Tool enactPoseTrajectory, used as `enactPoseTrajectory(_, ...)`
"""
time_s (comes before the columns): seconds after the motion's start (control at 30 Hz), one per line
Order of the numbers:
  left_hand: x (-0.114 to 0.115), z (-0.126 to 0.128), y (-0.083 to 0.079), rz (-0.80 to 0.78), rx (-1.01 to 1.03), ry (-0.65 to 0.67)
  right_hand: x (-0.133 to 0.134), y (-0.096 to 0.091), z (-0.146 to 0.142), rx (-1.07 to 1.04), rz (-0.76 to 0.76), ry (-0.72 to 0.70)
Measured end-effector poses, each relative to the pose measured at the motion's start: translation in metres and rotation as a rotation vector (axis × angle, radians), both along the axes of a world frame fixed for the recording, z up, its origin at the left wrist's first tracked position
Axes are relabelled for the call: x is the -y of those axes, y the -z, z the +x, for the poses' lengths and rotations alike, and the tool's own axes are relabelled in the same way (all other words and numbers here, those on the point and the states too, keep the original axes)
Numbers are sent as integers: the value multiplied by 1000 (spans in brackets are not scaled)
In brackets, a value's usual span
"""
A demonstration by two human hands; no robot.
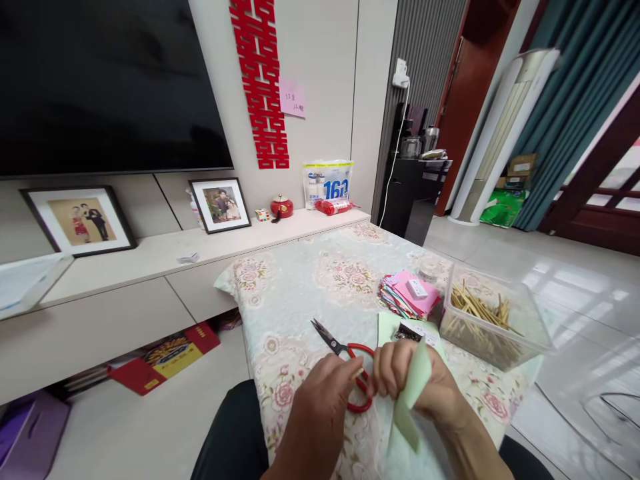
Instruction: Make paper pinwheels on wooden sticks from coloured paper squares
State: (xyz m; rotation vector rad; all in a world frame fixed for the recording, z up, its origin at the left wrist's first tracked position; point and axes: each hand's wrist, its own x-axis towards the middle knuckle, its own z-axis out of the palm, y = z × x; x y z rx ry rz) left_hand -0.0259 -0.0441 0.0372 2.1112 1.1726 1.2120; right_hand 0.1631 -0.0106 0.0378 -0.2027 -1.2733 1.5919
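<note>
My right hand (407,380) is closed around a pale green sheet of paper (414,393), which hangs folded below the fingers. My left hand (323,407) is curled beside it, its fingertips pinched on something small and thin by the paper's edge; what it is I cannot make out. Red-handled scissors (345,360) lie on the floral tablecloth (300,293) just beyond both hands, blades pointing away to the left, handles partly hidden behind my fingers.
A stack of coloured paper squares (407,297) lies to the right. Beside it stands a clear plastic tub of wooden sticks (487,320). A low TV shelf with framed photos (220,205) runs along the wall at left. Tiled floor lies to the right.
</note>
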Motion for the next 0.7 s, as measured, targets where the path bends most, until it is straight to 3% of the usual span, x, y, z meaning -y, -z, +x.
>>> enactPoseTrajectory(0.1, 4, 5, -5, -317, 278, -49, -2, -4, 3, -28, 51, 109)
enactPoseTrajectory(0.2, 7, 15, -7, -617, 640, -25, 1, -10, 6, 145, 150, 167)
enactPoseTrajectory(0.3, 9, 22, -7, -785, 850, -15, 7, -17, 4, 287, 262, 225)
enactPoseTrajectory(0.47, 11, 23, -14, -824, 959, -1, 10, -21, -1, 400, 389, 353)
enactPoseTrajectory(0.7, 13, 23, -19, -717, 879, 25, 11, -21, -5, 421, 413, 449)
